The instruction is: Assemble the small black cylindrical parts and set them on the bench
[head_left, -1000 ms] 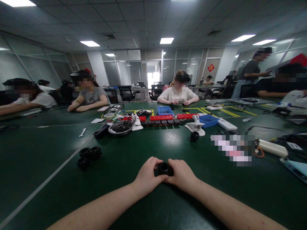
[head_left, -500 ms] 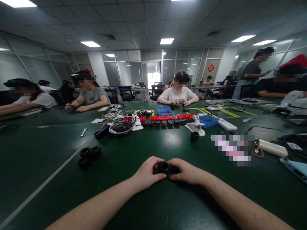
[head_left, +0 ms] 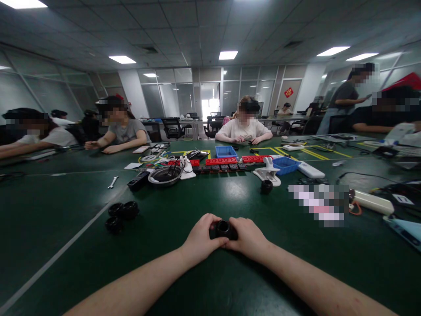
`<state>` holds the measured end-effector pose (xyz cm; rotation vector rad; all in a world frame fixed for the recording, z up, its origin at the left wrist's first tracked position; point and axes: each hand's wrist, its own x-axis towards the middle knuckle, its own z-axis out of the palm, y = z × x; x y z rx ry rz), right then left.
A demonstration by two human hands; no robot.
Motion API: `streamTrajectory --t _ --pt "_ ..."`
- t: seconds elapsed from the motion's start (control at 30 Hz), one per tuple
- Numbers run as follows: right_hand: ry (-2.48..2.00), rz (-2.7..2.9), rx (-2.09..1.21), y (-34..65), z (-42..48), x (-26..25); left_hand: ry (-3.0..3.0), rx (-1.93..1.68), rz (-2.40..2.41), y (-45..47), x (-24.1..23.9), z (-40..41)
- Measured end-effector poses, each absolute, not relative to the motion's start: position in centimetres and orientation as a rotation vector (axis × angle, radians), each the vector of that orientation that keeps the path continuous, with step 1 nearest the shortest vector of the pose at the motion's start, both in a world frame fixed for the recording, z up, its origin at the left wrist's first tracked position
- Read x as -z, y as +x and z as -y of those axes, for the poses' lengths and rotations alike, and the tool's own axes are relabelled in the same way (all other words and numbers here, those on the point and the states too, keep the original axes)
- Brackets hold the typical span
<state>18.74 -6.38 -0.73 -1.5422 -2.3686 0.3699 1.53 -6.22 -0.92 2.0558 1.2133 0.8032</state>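
Note:
A small black ring-shaped part [head_left: 223,228] with a round opening on top sits between both my hands, just above the green table [head_left: 197,281]. My left hand [head_left: 201,239] curls round its left side and my right hand [head_left: 249,238] wraps its right side, fingers closed. The underside of the part is hidden by my fingers. A group of similar black round parts [head_left: 122,214] lies on the table to my left, out of reach of either hand.
Ahead are a metal bowl [head_left: 165,175], red and black switch strips [head_left: 223,163], two blue bins [head_left: 285,165], a white clamp [head_left: 268,173], a single black cap [head_left: 266,186] and a wrench [head_left: 112,181]. White power strips [head_left: 373,202] lie right. Several people sit around the table.
My right hand, which had stretched its fingers along the part half a second ago, has curled back round it. The part stays between both hands at the same spot.

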Motion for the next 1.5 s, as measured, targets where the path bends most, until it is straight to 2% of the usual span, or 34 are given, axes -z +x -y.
streamTrajectory --t 0.23,0.37,0.57,0.83,1.1,1.33,1.5 --pt "-1.397 2.317 -0.725 19.8 6.3 0.2 2.126 -0.823 -1.147 1.1 0.3 6.1" --pt "-1.276 2.326 -0.823 20.4 6.3 -0.2 2.182 -0.798 -1.057 0.8 0.0 5.8" --pt "-1.168 2.454 -0.864 20.8 5.6 -0.5 2.200 -0.651 -0.917 0.4 -0.5 5.3" --pt "-1.315 2.350 -0.854 20.5 5.1 0.7 2.115 -0.660 -0.979 0.8 0.2 5.2" --pt "-1.661 2.251 -0.438 18.3 6.1 1.0 2.038 -0.850 -1.331 1.9 0.5 6.2" --pt "-1.303 2.407 -0.693 19.8 6.1 -0.1 2.147 -0.679 -1.027 0.9 -0.2 5.7" --pt "-1.257 2.385 -0.891 20.6 5.6 0.0 2.137 -0.621 -0.964 0.6 -0.5 5.7"
